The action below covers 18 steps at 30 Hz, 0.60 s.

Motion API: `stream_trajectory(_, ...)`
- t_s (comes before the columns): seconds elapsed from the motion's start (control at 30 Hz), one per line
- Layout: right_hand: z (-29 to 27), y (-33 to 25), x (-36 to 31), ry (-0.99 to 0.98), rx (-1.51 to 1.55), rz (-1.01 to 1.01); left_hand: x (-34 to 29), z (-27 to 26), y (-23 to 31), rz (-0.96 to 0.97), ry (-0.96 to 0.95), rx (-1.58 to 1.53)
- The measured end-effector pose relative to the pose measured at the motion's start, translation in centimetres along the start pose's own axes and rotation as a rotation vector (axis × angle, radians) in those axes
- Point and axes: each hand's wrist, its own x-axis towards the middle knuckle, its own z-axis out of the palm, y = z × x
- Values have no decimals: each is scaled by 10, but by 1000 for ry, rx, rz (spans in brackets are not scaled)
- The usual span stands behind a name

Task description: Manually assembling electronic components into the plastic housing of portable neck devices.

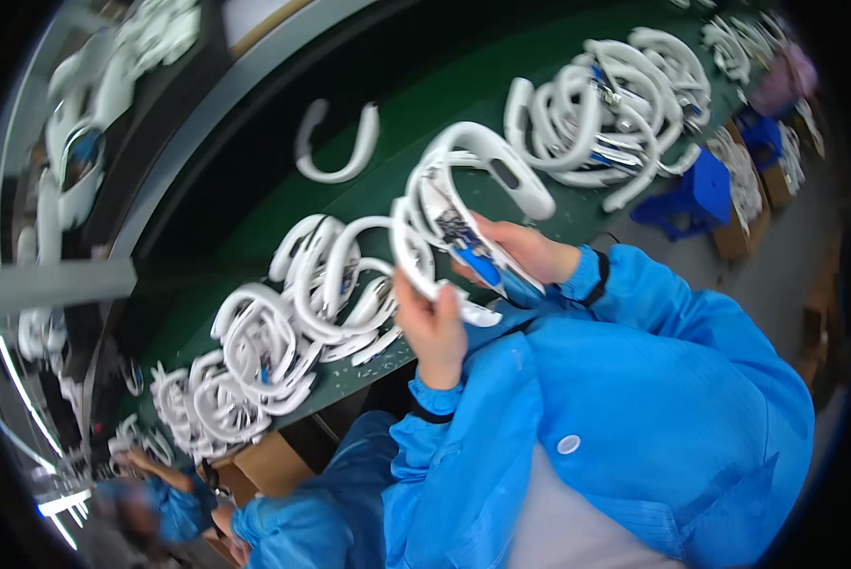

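My right hand is closed around a white U-shaped housing, which looks like part of a neck fan. A circuit board and a blue battery-like part show inside its open side. Held in my left hand is a slim curved white shell, close beside the housing and overlapping it in view. Whether the two pieces touch I cannot tell. Fingers of my right hand are partly hidden behind the housing.
Piles of similar white curved parts lie on the green table to the left and right. One curved piece lies apart. Blue stools and cardboard boxes stand at right. Another person in blue sits lower left.
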Motion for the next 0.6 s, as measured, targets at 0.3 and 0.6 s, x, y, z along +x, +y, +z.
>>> stream_trajectory(0.3,38,10,11,82,-480,-16,-4,-4,6,-71,29,104)
stream_trajectory(0.6,47,4,11,95,-712,-26,2,-6,15,-26,112,364)
